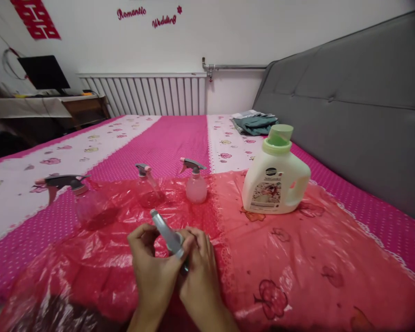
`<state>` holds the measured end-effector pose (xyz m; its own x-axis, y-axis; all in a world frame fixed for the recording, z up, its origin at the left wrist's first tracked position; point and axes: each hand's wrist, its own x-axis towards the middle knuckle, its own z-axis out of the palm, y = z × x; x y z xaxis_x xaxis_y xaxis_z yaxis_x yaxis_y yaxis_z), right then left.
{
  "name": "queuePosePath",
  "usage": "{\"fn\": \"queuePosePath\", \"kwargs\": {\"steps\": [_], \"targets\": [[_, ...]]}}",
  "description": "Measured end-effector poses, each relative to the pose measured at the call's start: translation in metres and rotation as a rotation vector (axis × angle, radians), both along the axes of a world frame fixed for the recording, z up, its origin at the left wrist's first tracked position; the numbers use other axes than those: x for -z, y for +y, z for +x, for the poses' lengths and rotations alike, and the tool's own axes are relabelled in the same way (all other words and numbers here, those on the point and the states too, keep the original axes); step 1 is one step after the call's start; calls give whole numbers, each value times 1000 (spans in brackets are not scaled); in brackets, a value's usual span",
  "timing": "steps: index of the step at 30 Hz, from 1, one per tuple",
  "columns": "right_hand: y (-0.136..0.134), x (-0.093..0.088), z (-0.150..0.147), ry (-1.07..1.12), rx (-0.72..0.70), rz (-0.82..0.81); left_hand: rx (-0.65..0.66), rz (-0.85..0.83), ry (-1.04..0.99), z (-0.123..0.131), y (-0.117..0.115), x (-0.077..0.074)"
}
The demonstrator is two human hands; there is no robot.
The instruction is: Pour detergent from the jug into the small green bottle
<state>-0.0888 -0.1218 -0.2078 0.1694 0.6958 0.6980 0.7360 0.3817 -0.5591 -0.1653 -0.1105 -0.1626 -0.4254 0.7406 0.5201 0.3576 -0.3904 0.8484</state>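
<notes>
Both my hands meet low in the middle of the view over a red plastic sheet (297, 258). Together they hold a slim grey spray nozzle (166, 234) that points up and to the left. My left hand (152, 265) is curled around its lower part, and my right hand (198, 269) pinches it from the right with closed fingers. Beyond my hands stand three small pinkish spray bottles: one at the left (90, 203), one in the middle (148, 189) and one at the right (195, 182).
A white detergent jug with a green cap (276, 177) stands on the sheet at the right. The sheet covers a pink bedspread (173, 138). A grey padded headboard (349, 115) runs along the right, folded clothes (254, 122) lie at the far end, and a radiator (148, 94) lines the wall.
</notes>
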Motion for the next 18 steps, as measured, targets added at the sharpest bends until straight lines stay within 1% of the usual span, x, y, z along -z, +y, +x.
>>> {"fn": "queuePosePath", "kwargs": {"steps": [2,4,5,7,8,10,11,13,16,18], "targets": [[-2,2,-5,5,60,-16,57,47,-2,7,-5,0],[-3,5,-6,11,92,-27,200,59,30,7,-13,0],[-4,7,-4,11,90,-25,280,36,52,4,-17,0],[-4,8,2,13,70,-23,435,-88,121,-8,-23,2],[-5,7,6,11,56,-23,468,-132,136,-14,-25,2],[-6,5,11,6,29,-26,496,-155,184,-25,-24,0],[-7,3,12,7,18,-25,493,-139,212,-28,-22,-2],[-9,1,12,13,0,-32,442,-57,214,-28,-17,-10],[-11,0,10,30,-4,-57,330,12,56,-19,-9,-26],[-12,1,11,33,-1,-77,303,42,-40,-16,-4,-40]]}}
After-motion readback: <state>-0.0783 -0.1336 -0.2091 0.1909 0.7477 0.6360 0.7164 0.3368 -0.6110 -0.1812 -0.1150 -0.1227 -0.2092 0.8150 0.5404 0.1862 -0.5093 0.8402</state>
